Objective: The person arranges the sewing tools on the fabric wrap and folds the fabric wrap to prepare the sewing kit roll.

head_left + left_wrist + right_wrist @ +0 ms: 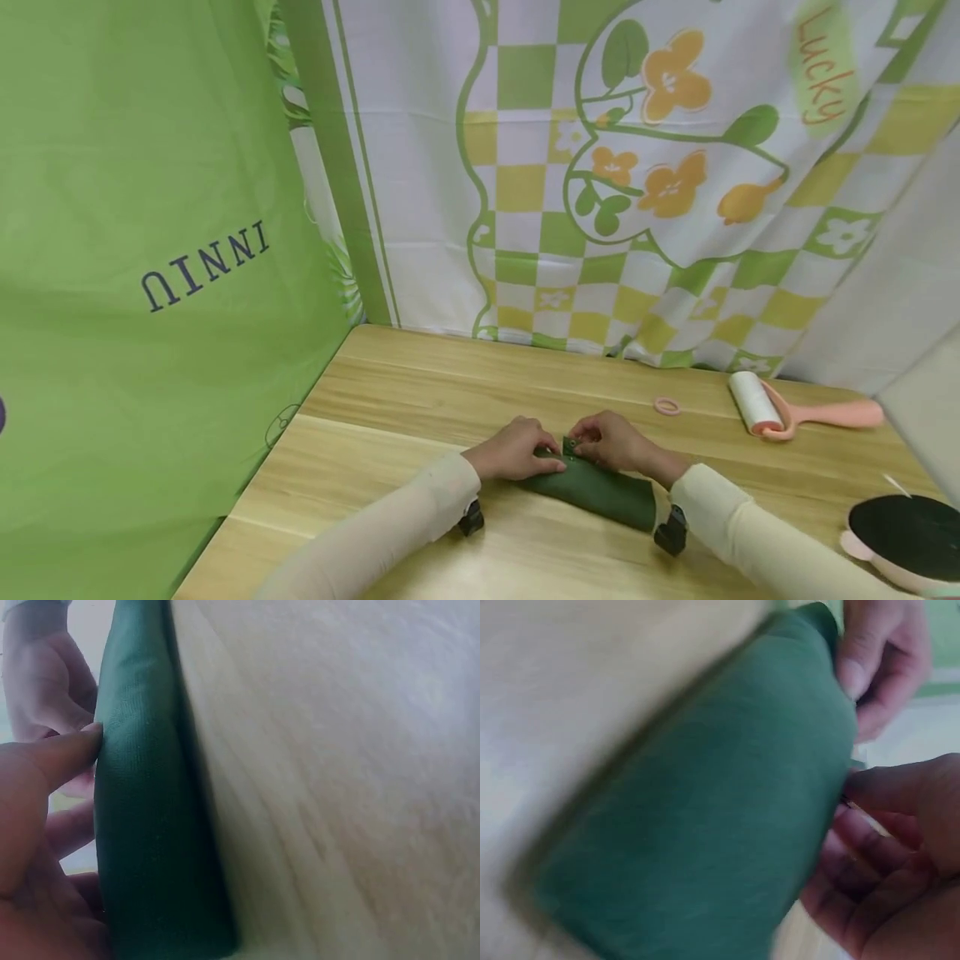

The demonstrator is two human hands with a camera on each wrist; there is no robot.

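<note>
A dark green fabric roll (603, 493) lies slantwise on the wooden table, with a short snap tab (570, 447) standing up at its far edge. My left hand (517, 450) holds the roll near its left end, thumb on top. In the left wrist view, the left thumb (71, 754) presses the side of the green roll (150, 802) and the other fingers go behind it. My right hand (611, 442) pinches the tab between thumb and fingers. The right wrist view shows the right hand (900, 862) behind the roll (720, 787), where the roll partly hides its fingertips.
A pink ring-shaped band (667, 406) lies beyond the right hand. Farther right is a lint roller (757, 406) with a pink handle. A dark round-topped item with a pink rim (907, 533) sits at the right edge. Patterned curtains (525, 192) hang behind the table.
</note>
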